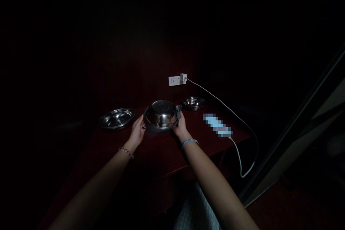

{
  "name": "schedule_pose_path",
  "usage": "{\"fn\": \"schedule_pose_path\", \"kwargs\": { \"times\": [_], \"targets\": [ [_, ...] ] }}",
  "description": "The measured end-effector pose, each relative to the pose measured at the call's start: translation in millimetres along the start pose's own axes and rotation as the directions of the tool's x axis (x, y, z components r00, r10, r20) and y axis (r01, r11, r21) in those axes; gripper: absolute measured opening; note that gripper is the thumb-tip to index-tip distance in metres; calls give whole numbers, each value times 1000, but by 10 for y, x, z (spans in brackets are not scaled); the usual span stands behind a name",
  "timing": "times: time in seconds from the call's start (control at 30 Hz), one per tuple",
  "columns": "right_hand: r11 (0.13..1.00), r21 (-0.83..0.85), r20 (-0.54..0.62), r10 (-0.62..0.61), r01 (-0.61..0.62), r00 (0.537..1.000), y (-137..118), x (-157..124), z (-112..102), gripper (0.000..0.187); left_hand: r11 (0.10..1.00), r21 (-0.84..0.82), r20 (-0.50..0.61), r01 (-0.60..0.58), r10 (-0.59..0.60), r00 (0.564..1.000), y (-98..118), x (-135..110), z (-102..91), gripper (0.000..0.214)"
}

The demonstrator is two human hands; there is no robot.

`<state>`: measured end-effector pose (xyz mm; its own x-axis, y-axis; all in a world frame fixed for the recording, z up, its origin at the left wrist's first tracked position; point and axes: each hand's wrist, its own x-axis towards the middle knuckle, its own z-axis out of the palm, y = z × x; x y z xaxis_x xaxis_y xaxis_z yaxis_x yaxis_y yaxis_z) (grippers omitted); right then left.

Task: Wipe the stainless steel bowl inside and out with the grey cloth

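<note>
A steel bowl (161, 115) lies upside down on the dark red table (161, 151), its shiny base facing up. My left hand (138, 131) grips its left rim, fingers curled against the edge. My right hand (180, 124) holds the right rim and also pinches a small grey cloth or scrubber (178, 110) against the bowl. A beaded bracelet is on my left wrist, a light blue band on my right.
A wider steel bowl (116, 118) sits upright to the left, a smaller one (193, 102) at the back right. A blurred phone (217, 125) lies on the right, its white cable (242, 151) running to a charger in the wall socket (177, 79). The room is very dark.
</note>
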<state>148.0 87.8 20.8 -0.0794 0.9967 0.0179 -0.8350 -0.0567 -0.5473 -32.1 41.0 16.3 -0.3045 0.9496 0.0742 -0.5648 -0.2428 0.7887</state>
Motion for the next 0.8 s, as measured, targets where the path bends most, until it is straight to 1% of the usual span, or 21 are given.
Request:
{"fn": "schedule_pose_path", "kwargs": {
  "times": [0.23, 0.37, 0.5, 0.63, 0.8],
  "targets": [
    [997, 46, -26, 69, -68, 997, -22, -25, 29, 36, 1000, 18, 1, -6, 6, 1000, 39, -11, 13, 17],
    [997, 38, -23, 72, -71, 997, -38, -34, 31, 37, 999, 38, 17, -25, 24, 1000, 45, -15, 8, 22],
    [997, 25, -5, 67, -67, 998, -46, -43, 26, 32, 998, 48, 26, -38, 37, 999, 42, -13, -1, 25],
    [999, 7, 12, 33, -33, 999, -42, -60, 38, 24, 999, 35, 3, -18, 18, 1000, 25, -4, -8, 25],
    [998, -4, -25, 64, -64, 998, -43, -107, 83, 29, 1000, 1, -43, 8, -8, 999, -6, 6, -12, 15]
  ]
}}
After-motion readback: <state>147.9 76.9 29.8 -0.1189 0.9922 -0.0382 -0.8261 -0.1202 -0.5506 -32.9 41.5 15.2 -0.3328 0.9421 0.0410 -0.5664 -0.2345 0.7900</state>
